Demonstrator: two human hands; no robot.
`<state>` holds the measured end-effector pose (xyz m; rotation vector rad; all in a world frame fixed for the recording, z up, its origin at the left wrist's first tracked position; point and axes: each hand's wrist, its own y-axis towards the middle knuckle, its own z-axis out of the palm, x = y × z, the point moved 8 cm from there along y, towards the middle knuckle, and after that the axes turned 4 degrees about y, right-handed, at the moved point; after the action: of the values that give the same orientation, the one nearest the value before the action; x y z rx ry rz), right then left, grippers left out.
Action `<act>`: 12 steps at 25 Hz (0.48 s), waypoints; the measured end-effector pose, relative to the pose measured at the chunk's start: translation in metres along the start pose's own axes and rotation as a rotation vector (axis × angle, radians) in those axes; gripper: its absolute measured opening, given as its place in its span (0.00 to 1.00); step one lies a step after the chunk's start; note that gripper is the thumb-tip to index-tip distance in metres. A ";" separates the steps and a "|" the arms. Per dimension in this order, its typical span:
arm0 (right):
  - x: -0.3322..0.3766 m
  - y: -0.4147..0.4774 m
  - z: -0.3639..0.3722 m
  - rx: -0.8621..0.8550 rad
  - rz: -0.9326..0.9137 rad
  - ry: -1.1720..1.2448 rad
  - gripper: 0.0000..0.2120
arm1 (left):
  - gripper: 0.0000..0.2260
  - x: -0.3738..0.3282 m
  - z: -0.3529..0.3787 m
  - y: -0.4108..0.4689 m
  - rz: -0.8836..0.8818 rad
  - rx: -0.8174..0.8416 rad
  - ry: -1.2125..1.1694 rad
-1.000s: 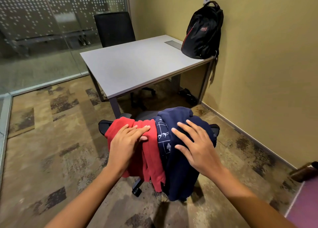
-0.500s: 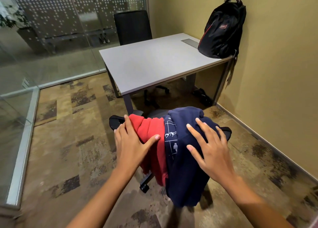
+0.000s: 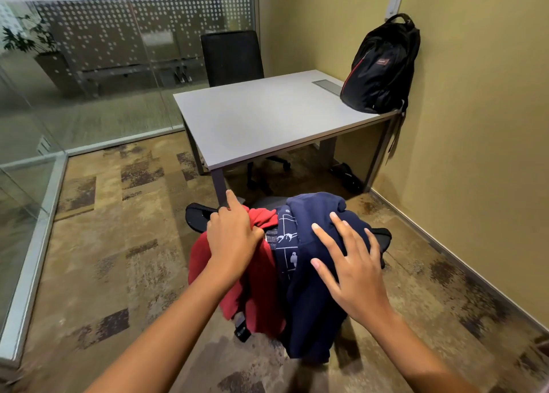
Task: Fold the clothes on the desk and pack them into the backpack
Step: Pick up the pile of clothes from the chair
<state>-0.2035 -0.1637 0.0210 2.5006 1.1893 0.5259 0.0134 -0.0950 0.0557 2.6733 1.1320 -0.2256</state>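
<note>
Left hand [image 3: 234,239] curled over top of red garment [image 3: 255,297], cloth bunched in grasp, index finger held straight. Right hand [image 3: 352,274] laid flat on navy garment [image 3: 309,312], fingers spread, nothing gripped. Both garments draped side by side over black chair [image 3: 197,214], near desk [image 3: 267,119]. Backpack [image 3: 381,66] stood on desk's far right corner, leaned against yellow wall [image 3: 475,125]. Second chair [image 3: 231,55] placed behind desk. Patterned carpet [image 3: 118,244] underfoot; glass partition [image 3: 104,80] at left.
</note>
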 end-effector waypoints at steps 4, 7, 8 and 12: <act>-0.008 0.000 -0.018 -0.107 0.165 0.143 0.23 | 0.33 -0.004 0.000 0.007 0.165 -0.030 -0.197; -0.034 0.007 -0.032 -0.137 0.520 0.237 0.25 | 0.26 -0.005 -0.011 0.004 0.258 -0.127 -0.364; -0.042 0.012 -0.029 -0.046 0.609 0.227 0.27 | 0.24 -0.006 -0.016 0.003 0.269 -0.160 -0.415; -0.064 0.022 -0.007 0.315 0.788 0.118 0.34 | 0.20 -0.009 -0.031 0.003 0.269 -0.222 -0.550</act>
<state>-0.2289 -0.2264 0.0245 3.2150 0.2710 0.7141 0.0109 -0.0946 0.0882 2.3150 0.5846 -0.6874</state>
